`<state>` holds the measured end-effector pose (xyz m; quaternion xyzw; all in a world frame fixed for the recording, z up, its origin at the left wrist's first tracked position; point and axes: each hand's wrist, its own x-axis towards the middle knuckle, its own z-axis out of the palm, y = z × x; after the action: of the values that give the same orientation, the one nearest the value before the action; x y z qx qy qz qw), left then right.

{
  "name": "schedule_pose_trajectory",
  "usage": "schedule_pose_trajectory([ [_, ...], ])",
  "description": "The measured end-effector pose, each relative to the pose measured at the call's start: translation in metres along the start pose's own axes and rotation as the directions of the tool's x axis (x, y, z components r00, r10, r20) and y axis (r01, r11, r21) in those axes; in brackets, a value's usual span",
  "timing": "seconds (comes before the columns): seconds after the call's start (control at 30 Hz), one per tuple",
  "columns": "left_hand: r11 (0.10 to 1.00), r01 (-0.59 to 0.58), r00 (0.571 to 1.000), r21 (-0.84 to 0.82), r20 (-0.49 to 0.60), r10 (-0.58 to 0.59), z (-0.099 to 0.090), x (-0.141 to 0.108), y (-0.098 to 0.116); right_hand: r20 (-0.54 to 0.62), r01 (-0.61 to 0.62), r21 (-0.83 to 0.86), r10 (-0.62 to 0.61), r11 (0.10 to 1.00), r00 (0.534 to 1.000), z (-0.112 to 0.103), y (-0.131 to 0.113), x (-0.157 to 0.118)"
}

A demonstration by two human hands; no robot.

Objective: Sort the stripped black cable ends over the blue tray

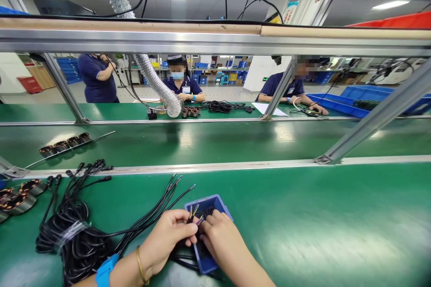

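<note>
Between thumb and fingers, my left hand [177, 235] pinches the end of a black cable, whose thin coloured wires [194, 210] stick up. Close beside it on the right, my right hand [218, 233] has its fingers bent together at the wires, over a blue bin [205, 262]; what its fingertips hold is hidden. Small black pieces [206, 212] lie in the bin. Left of my hands, a tied bundle of black cables [76, 237] rests on the green table [303, 224], with several stripped ends [175, 184] fanning toward the bin.
Copper-wound metal rings [20, 202] sit at the left edge, and more [63, 145] stand beyond the metal rail [202, 168]. A slanted metal post [370, 121] rises at right. Across the bench are people, a silver duct [151, 76], cables and blue trays [340, 104].
</note>
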<state>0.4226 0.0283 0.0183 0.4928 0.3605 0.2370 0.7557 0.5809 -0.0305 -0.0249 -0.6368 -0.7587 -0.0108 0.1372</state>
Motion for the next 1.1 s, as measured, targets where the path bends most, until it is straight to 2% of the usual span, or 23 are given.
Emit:
schedule_pose_trajectory([
  [0.1, 0.999, -0.018, 1.0, 0.048, -0.014, 0.019, 0.0, 0.001, -0.001, -0.024, -0.043, 0.172, 0.047, 0.984, 0.999, -0.013, -0.002, -0.003],
  [0.17, 0.995, -0.029, 1.0, 0.096, -0.01, 0.03, 0.0, 0.001, -0.002, -0.079, -0.029, 0.321, 0.058, 0.947, 0.995, -0.019, -0.003, -0.004],
  [0.27, 0.986, -0.033, 0.999, 0.165, -0.005, 0.034, 0.0, 0.001, -0.002, -0.148, 0.003, 0.547, 0.093, 0.837, 0.985, -0.026, -0.005, -0.006],
  [0.37, 0.98, -0.036, 0.999, 0.194, -0.013, 0.04, 0.001, 0.001, 0.0, -0.179, -0.037, 0.677, 0.213, 0.735, 0.961, -0.031, -0.004, -0.008],
  [0.47, 0.981, -0.051, 0.998, 0.189, -0.018, 0.055, 0.002, 0.002, 0.0, -0.237, -0.043, 0.702, 0.29, 0.711, 0.927, -0.035, -0.001, -0.01],
  [0.7, 0.976, -0.081, 0.997, 0.203, 0.003, 0.082, 0.003, 0.001, -0.002, -0.338, 0.067, 0.683, 0.234, 0.728, 0.911, -0.034, -0.004, -0.012],
  [0.8, 0.975, -0.076, 0.997, 0.207, -0.003, 0.078, 0.003, 0.001, -0.002, -0.339, 0.061, 0.687, 0.245, 0.724, 0.908, -0.032, -0.005, -0.011],
  [1.0, 0.977, -0.083, 0.996, 0.194, -0.019, 0.089, 0.003, 0.001, -0.001, -0.288, -0.026, 0.724, 0.336, 0.69, 0.897, -0.029, -0.007, -0.011],
  [1.1, 0.978, -0.079, 0.996, 0.191, -0.025, 0.086, 0.004, 0.0, 0.0, -0.294, -0.022, 0.727, 0.34, 0.687, 0.893, -0.029, -0.008, -0.012],
])
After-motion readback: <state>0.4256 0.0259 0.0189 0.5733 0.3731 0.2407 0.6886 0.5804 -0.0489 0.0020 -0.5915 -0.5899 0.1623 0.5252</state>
